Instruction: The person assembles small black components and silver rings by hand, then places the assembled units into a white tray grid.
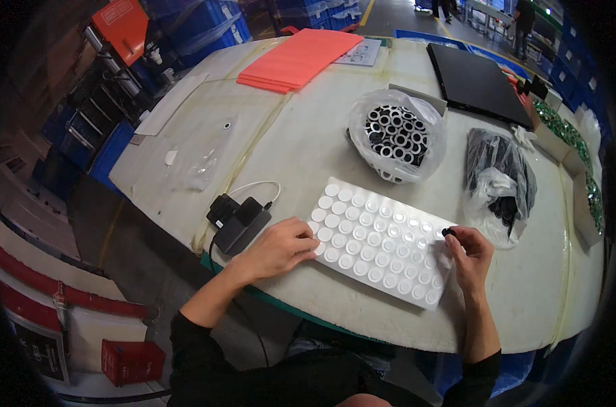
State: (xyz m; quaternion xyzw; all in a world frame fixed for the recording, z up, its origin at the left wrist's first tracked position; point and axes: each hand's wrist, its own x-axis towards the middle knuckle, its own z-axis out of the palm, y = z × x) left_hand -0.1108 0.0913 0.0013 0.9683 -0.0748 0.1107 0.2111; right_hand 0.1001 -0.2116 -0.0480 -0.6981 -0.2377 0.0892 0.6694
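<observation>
The head view looks down on a pale worktable (301, 146) where a white moulded tray (379, 241) of round pockets lies flat near the front edge, between the two hands. The left hand (281, 247) rests loosely curled on the tray's left end, fingertips pressing on it, holding nothing. The right hand (469, 247) pinches a small black ring (448, 233) between thumb and forefinger at the tray's right edge, just over the outermost pockets. The tray looks like thin formed plastic: light, a little flexible and apt to slide on the smooth top, so steadying it from an end seems sensible. The ring appears tiny, hard and slick, best taken by its rim with the fingertips. Behind the tray, a clear bag (397, 136) of black-and-white rings sits open, and a second bag of black parts (498, 176) lies to its right. A black charger block with a white cable (238, 216) lies just left of the tray; orange sheets (301, 57) and a black flat panel (477, 81) lie at the far side.
</observation>
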